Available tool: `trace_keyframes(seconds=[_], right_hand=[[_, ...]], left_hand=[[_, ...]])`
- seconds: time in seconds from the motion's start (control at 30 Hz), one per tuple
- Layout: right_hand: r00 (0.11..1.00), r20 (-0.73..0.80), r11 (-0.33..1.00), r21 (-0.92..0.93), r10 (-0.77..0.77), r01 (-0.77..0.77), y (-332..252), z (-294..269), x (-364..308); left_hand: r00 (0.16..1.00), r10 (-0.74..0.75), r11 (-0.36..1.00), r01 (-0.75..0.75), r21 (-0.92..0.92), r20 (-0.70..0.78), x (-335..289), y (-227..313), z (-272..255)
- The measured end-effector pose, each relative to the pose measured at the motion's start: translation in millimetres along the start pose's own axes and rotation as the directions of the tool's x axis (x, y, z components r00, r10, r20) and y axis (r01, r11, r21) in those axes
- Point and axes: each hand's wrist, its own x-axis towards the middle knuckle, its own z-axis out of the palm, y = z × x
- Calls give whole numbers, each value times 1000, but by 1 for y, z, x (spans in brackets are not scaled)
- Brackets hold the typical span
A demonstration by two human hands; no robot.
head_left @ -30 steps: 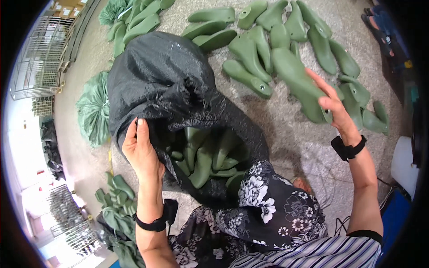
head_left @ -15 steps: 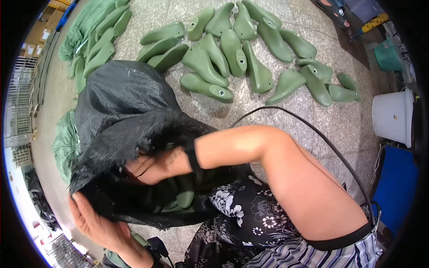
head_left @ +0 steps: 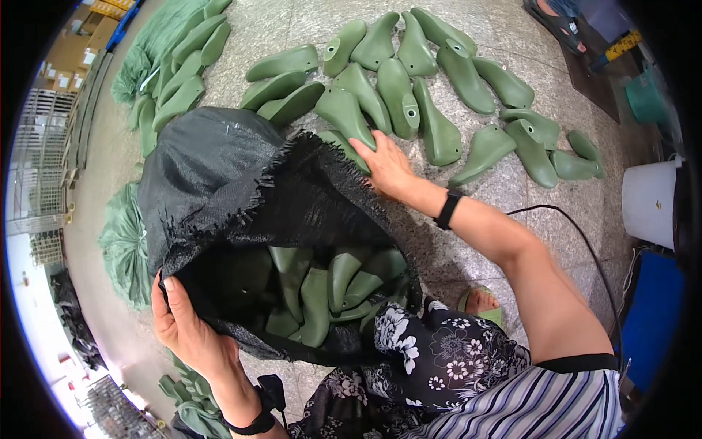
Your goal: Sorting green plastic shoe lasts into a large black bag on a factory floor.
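A large black woven sack [head_left: 208,150] with a frayed mouth leans before me, its opening facing me. Inside lie several green shoe lasts [head_left: 316,307]. My left hand [head_left: 186,325] is closed on the sack's left rim, thumb on the near side. Beyond the sack's right edge, my right hand [head_left: 387,167] is down at the floor, fingers closed about the near end of a green shoe last [head_left: 341,113]. Another shoe last [head_left: 340,146] lies beside it, partly hidden by the sack.
Many more shoe lasts [head_left: 435,132] are spread over the stone floor [head_left: 504,241]. Green sacks [head_left: 128,245] stand on the left, near more lasts. A black cable [head_left: 585,241] curves past my right arm. At the right are a white bin [head_left: 649,201] and a blue panel [head_left: 647,322].
My right hand has come out of the sack and reached right and forward to a shoe last on the floor. The sack's mouth now shows more lasts inside. My left hand keeps hold of the rim.
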Motion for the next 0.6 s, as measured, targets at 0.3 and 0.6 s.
trace_keyframes(seconds=[0.3,0.6], right_hand=[[948,260,837,463,185,-291,15,21,21],[874,378,456,747,306,-483,12,-165,-114]], left_hand=[[999,-26,999,27,-30,18,5,-3,-4],[1000,21,995,-23,-98,-22,11,-6,-22]])
